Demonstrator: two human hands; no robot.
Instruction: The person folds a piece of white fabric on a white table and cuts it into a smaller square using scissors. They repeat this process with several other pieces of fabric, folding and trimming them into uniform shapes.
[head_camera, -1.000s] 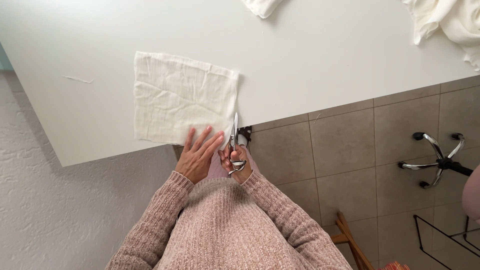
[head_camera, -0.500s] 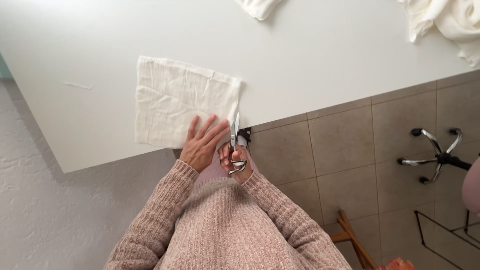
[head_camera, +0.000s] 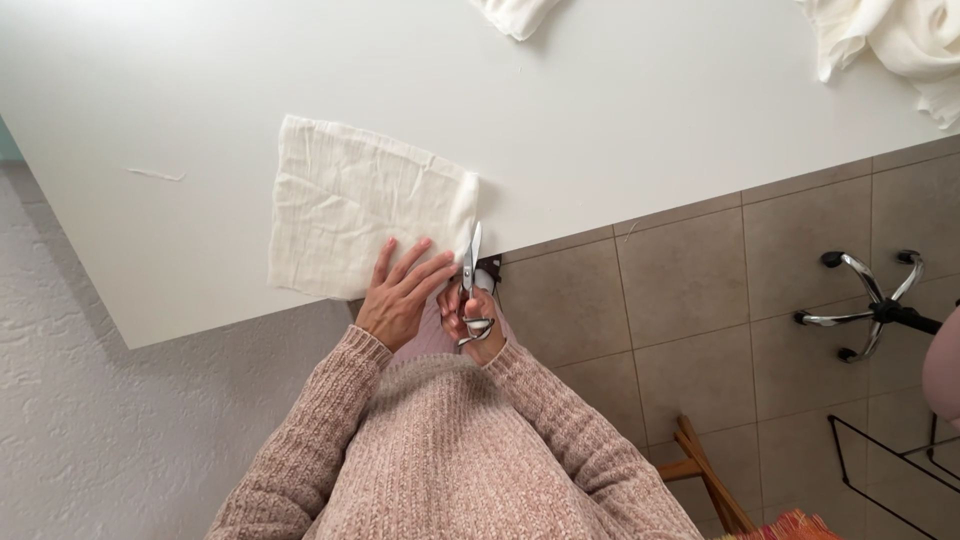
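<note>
A cream cloth lies flat on the white tabletop, near its edge. The left hand rests on the cloth's near edge, open, with fingers spread flat. The right hand is just to the right of it, closed around the handles of the scissors. The blades point away, along the cloth's right edge. I cannot tell if the blades touch the cloth. More white cloth at the far side is cut off. The right hand's fingers are partly hidden.
</note>
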